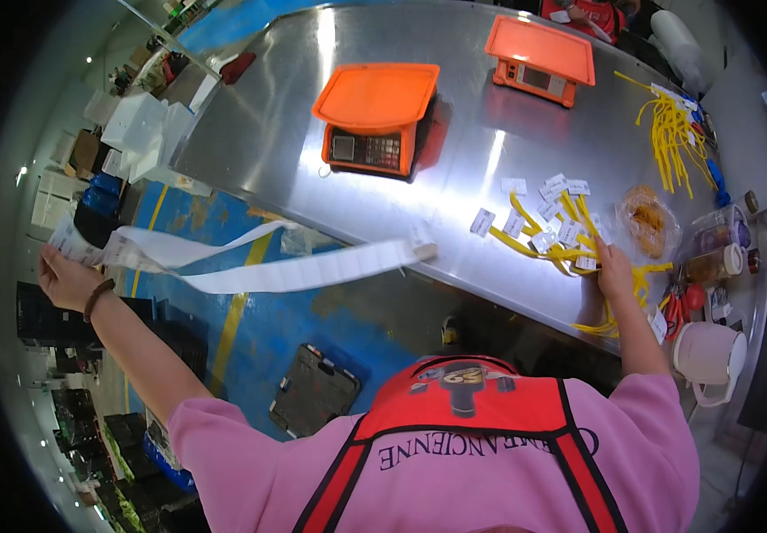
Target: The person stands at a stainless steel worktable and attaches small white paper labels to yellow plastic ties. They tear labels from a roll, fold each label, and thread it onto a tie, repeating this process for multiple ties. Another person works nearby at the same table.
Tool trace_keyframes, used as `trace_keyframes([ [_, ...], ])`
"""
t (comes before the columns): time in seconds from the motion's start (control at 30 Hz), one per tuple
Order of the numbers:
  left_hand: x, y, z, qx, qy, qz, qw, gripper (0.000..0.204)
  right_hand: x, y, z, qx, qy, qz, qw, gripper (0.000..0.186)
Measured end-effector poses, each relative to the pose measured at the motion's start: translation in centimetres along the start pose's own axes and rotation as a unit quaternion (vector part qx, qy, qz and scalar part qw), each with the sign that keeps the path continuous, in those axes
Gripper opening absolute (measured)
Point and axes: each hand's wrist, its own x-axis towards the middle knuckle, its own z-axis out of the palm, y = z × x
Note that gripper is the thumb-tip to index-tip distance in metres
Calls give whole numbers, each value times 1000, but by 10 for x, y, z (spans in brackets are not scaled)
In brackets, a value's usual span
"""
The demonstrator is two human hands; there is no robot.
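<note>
My left hand [71, 280] is raised out to the far left, past the table's edge, with its fingers closed on one end of a long strip of white labels [303, 274]. The strip hangs in a loop over the floor, and its other end reaches the table's near edge. On the right, my right hand [616, 274] is closed round a bunch of yellow strips [515, 244] at the near side of the table. Small white printed tags [481, 222] are on the strips' ends, fanned out to the left of that hand.
Two orange scales [375, 93] [543, 49] stand on the metal table [268, 169]. More yellow strips [668, 133] lie at the far right. Nearer are a plastic-wrapped roll [646, 222], a jar [712, 265], red scissors [672, 315] and a white mug [708, 355]. A person in red [592, 13] is beyond.
</note>
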Motion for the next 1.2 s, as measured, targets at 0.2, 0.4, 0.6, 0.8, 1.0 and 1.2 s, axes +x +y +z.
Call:
trace_keyframes([
  [0.2,-62,45,-49,95,-98,232,963,24,-8,-48,-86,-93,28,-15,995,61],
  [0.4,-37,98,-113,-224,-158,-11,962,25,30,-173,-79,272,40,-132,952,50],
  [0.6,26,40,-217,-549,-205,-195,787,22,62,-408,-44,259,-15,-360,896,66],
  [0.8,73,-102,-333,-516,-144,-289,793,32,76,-555,74,145,-119,-470,862,27],
  [1.0,-12,-265,-338,-30,-55,-308,949,34,-41,-583,200,214,-459,-299,809,22],
  [1.2,-278,-347,-250,-296,-44,-768,567,54,-31,-520,323,246,-510,-77,821,23],
])
